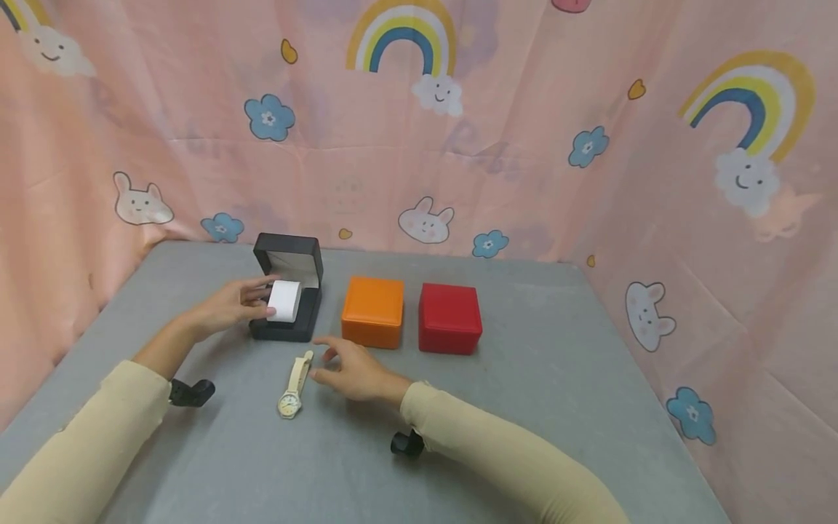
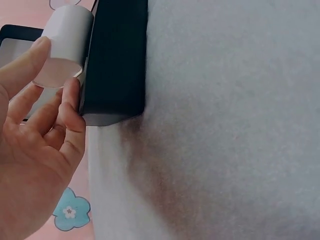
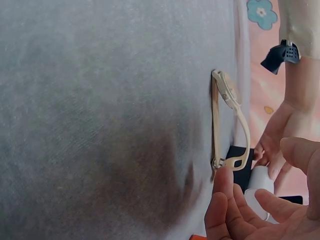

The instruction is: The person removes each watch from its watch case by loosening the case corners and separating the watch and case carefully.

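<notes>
A black watch box stands with its lid raised at the back left of the table. In it sits a white watch cushion; my left hand grips the cushion's left end, thumb on one side and fingers on the other, as the left wrist view shows. A cream wristwatch lies in front of the box, dial toward me and strap buckle toward the box. Beside its buckle end is my right hand, holding nothing, fingers loosely bent and fingertips close to the strap.
An orange box with its lid down stands to the right of the black box, and a red box, also closed, is right of that. Grey cloth covers the table. A pink patterned curtain hangs behind it.
</notes>
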Available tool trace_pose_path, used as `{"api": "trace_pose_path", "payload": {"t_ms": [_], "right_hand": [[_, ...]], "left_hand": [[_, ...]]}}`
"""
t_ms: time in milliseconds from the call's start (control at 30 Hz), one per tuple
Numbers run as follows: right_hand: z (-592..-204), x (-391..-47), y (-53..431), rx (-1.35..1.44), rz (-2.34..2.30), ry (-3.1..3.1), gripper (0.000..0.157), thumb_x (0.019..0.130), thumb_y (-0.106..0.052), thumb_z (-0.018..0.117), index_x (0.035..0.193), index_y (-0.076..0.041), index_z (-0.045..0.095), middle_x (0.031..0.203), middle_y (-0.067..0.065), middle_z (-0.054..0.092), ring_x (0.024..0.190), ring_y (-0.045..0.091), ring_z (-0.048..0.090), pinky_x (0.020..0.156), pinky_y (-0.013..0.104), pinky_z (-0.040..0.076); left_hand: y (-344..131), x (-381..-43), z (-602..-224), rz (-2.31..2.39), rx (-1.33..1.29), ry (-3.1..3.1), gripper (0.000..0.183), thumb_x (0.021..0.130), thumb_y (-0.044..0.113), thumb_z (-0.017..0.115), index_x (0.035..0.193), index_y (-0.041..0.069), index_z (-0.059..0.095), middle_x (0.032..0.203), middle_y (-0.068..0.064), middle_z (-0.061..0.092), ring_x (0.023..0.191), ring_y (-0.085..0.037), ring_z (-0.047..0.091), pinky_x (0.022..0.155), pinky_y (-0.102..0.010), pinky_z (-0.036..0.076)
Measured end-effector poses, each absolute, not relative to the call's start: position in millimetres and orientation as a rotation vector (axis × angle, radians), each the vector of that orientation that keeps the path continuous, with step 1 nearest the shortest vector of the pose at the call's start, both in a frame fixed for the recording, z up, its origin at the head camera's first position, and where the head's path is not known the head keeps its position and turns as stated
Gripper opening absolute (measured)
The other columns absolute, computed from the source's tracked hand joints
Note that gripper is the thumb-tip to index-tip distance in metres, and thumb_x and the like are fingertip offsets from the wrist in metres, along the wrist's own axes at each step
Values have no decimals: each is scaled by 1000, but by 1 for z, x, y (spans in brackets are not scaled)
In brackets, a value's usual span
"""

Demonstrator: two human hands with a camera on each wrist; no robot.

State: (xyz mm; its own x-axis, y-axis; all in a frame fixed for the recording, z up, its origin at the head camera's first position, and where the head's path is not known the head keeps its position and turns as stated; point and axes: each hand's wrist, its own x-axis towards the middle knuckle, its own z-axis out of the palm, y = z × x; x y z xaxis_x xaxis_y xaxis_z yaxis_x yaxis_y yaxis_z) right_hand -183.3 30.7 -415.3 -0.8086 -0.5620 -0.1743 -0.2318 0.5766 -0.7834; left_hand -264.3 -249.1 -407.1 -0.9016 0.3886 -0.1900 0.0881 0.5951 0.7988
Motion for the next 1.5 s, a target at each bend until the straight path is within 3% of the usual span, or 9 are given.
{"api": "trace_pose_path", "payload": {"t_ms": [700,767,833,900,967,1233,1400,1500], "right_hand": [[-421,-188,32,-606,-1151,2361,57,98,-25,67,149,-12,47,124,12,67,83,9,62,71,21,54],[-419,-189,32,-602,-1156,2353,57,98,-24,68,149,-12,47,124,11,67,81,9,63,70,22,54],[-417,-189,32,-604,-1154,2344,57,98,-24,67,150,-13,46,123,10,67,79,9,63,69,22,54],[-414,-189,31,-609,-1153,2339,57,98,-24,67,151,-14,46,123,9,67,77,9,63,68,22,55],[-413,-189,31,-611,-1154,2336,57,98,-24,66,151,-14,46,123,9,67,77,9,63,68,22,55],[-413,-188,30,-570,-1158,2321,50,99,-23,66,146,-15,51,120,8,68,76,11,64,67,24,55],[-415,-187,30,-587,-1159,2313,44,99,-22,65,141,-14,56,119,9,69,75,11,63,67,23,54],[-417,-187,30,-602,-1160,2308,42,99,-22,65,139,-13,59,118,10,69,74,10,63,66,22,54]], "left_hand": [[-252,-268,-409,1212,450,2478,79,100,28,64,162,7,19,160,-33,28,146,-53,31,113,-68,34],[-252,-268,-409,1201,456,2487,78,100,26,64,162,7,20,160,-33,30,137,-49,46,109,-64,42],[-252,-268,-408,1181,465,2507,77,100,24,65,161,7,23,159,-33,32,121,-38,59,101,-52,49],[-252,-267,-408,1150,478,2542,75,99,23,66,160,6,25,157,-33,36,105,-25,61,91,-39,48],[-250,-268,-408,1136,482,2571,74,98,22,67,160,6,28,155,-32,38,99,-20,59,85,-32,45],[-246,-270,-413,1150,480,2632,69,95,14,71,154,0,39,134,-28,50,86,-16,57,60,-25,45],[-244,-271,-419,1171,477,2660,65,92,9,73,149,-5,44,109,-22,57,72,-8,53,55,-24,44],[-244,-271,-421,1202,447,2658,62,92,5,72,147,-5,47,115,-23,56,70,-6,53,55,-23,43]]}}
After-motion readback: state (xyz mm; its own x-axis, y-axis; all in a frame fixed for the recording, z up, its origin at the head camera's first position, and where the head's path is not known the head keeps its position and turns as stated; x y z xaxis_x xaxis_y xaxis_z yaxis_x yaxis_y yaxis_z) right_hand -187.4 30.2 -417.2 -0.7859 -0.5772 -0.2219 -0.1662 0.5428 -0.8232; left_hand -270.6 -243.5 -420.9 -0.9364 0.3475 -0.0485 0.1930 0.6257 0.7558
